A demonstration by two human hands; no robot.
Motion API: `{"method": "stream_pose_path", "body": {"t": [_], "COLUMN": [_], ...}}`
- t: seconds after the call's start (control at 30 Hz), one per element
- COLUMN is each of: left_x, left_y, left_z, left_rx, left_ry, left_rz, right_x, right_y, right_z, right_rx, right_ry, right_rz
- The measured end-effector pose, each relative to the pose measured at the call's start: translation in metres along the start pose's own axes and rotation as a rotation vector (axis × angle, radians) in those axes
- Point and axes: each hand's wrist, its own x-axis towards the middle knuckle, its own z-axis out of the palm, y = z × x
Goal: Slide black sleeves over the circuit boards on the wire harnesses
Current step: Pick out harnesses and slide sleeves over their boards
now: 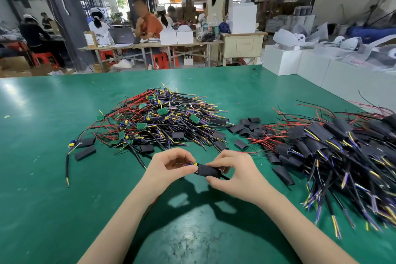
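My left hand (169,167) pinches the end of a wire harness (191,164), where small blue and yellow parts show between thumb and fingertips. My right hand (233,170) grips a black sleeve (209,171) that covers most of that harness's board; a black cable pokes out past its right end. Both hands hover just above the green table (53,178). A heap of bare harnesses with green circuit boards (158,118) lies behind the hands. Loose black sleeves (244,127) lie to its right.
A big pile of sleeved harnesses (334,150) fills the right side of the table. One lone harness with two sleeves (82,146) lies at the left. White boxes (300,60) stand at the far right edge. People work at benches beyond the table.
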Motion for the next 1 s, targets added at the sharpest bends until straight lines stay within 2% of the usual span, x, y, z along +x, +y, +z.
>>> {"method": "stream_pose_path", "body": {"t": [0.2,0.33,0.5,0.77,1.0], "left_x": [0.000,0.002,0.002,0.001,0.001], "left_y": [-0.002,-0.002,-0.004,-0.001,0.005], "left_z": [0.002,-0.002,-0.003,0.004,0.003], "left_rx": [0.010,-0.069,-0.157,-0.069,-0.010], "left_ry": [-0.003,-0.017,-0.010,0.058,0.111], "left_rz": [0.014,0.006,-0.102,-0.064,-0.027], "right_x": [0.000,0.001,-0.001,-0.001,0.001], "right_y": [0.000,0.000,-0.001,0.000,-0.010], "right_z": [0.000,-0.002,-0.001,-0.001,-0.014], "right_rx": [0.129,0.132,-0.005,-0.001,-0.193], "right_ry": [-0.047,0.012,0.039,0.073,0.123], "right_rz": [0.101,0.103,-0.029,-0.042,-0.057]}}
